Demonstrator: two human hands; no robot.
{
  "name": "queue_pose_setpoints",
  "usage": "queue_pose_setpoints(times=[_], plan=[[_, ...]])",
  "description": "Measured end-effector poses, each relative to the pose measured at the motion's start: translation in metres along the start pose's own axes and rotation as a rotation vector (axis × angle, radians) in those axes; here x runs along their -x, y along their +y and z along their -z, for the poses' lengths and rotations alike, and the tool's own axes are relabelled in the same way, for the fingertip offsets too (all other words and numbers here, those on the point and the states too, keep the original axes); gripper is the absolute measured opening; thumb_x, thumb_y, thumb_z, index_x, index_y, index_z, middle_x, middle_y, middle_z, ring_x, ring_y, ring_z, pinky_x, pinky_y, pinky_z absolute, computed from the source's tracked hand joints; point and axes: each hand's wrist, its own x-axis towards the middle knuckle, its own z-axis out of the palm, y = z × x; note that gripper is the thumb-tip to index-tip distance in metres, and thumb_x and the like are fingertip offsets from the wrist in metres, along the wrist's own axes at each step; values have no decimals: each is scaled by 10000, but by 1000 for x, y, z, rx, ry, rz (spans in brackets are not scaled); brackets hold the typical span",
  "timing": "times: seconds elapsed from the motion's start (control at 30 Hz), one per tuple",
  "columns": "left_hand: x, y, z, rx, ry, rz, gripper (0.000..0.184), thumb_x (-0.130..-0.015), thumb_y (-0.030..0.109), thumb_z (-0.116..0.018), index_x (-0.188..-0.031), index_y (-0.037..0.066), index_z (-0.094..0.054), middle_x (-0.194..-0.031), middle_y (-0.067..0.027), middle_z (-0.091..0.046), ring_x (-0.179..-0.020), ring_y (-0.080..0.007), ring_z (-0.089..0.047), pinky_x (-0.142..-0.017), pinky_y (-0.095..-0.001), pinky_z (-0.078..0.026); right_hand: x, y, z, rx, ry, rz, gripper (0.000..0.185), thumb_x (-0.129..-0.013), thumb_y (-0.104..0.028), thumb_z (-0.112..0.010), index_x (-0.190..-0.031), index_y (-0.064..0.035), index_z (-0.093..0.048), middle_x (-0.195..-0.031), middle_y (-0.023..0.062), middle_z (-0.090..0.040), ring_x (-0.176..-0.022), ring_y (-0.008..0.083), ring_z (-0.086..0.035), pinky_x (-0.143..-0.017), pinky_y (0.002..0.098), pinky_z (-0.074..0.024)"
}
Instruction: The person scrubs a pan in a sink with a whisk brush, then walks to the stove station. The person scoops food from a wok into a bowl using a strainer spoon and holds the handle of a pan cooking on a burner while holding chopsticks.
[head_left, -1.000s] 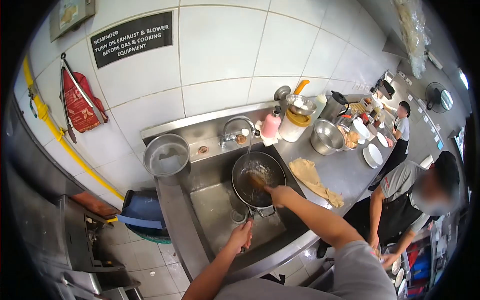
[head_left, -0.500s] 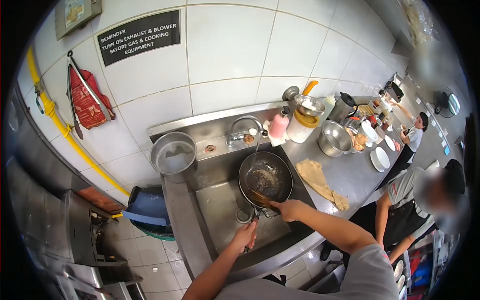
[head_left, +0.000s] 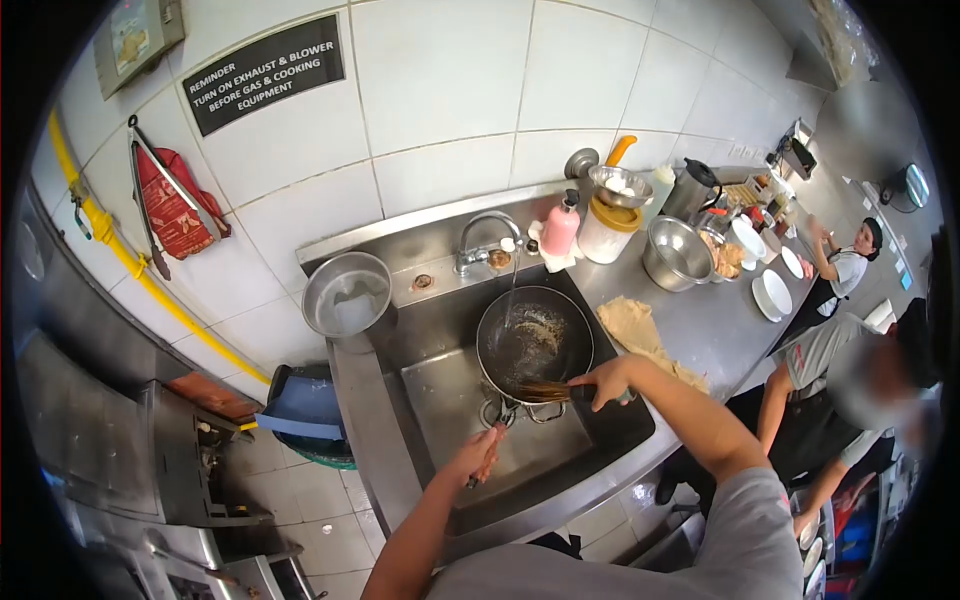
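while the left hand covers most of the pan handle, a short stretch shows above the fist and a dark end below it; the brush handle is partly masked by the right hand, the sink drain is half covered by the pan, and the bristle tips are hard to separate from the pan's dark inside. one round dark pan, in the sink, beneath a running faucet; pale matter across its bottom — suds or residue, cannot be told. position: pan bowl beyond the left fingers, its handle running back into them; brush bristles just left of the right fingers, at the pan's near edge. left fingers: curled closed around the pan handle. right fingers: bent about the brush handle, grasping it. adjacent: one tan cloth, on the counter, near the right hand — one steel pot, left of the sink.
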Motion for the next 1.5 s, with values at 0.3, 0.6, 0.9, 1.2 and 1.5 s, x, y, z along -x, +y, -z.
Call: queue_pose_setpoints(times=[0.3, 0.6, 0.9, 1.2, 1.5], plan=[[-6, 11, -7, -6, -7, 71, 549, -943, 530, -332, -1248, 87, -442, -623, -3, -469, -391, -96, -429, -364, -251, -382, -62, -42, 8, -1425, 493, 450, 714, -864, -225, -604, -1450, -257, -197, -882, 65, -570, -557, 148, -519, -453, 305, -455], [1, 18, 6, -2, 0, 124, 494, -944, 526, -338, -1207, 124, -454, -627, 3, -453, -416, -100, -426, -380, -256, -373, -36, 31, -42, -517, 125, 364, 813, -821, -313, -644, -1463, -292, -145, -859, 78, -571, -619, 142, -538, -505, 289, -481], [1, 31, 21, -61, -23, 155, 511, -923, 559, -365, -1194, 137, -465, -634, 8, -448, -431, -90, -412, -375, -246, -365, -68, -20, 6, -1122, 388, 484, 752, -856, -225, -623, -1458, -199, -172, -780, 48, -548, -544, 134, -512, -413, 289, -434], [0, 26, 31, -50, -36, 202, 496, -923, 554, -374, -1177, 142, -482, -648, 1, -443, -429, -89, -398, -388, -251, -361, 16, 33, -12, -267, 14, 17, 761, -816, -278, -634, -1443, -342, -207, -928, 90, -574, -558, 154, -531, -489, 310, -500], [-4, 8, 0, 11, 52, 146, 460, -930, 530, -387, -1139, 136, -502, -653, -19, -463, -429, -116, -436, -395, -279, -377, -83, -39, 10, -963, 441, 404, 799, -817, -282, -656, -1456, -233, -180, -946, 122, -590, -741, 253, -579, -493, 331, -479]])
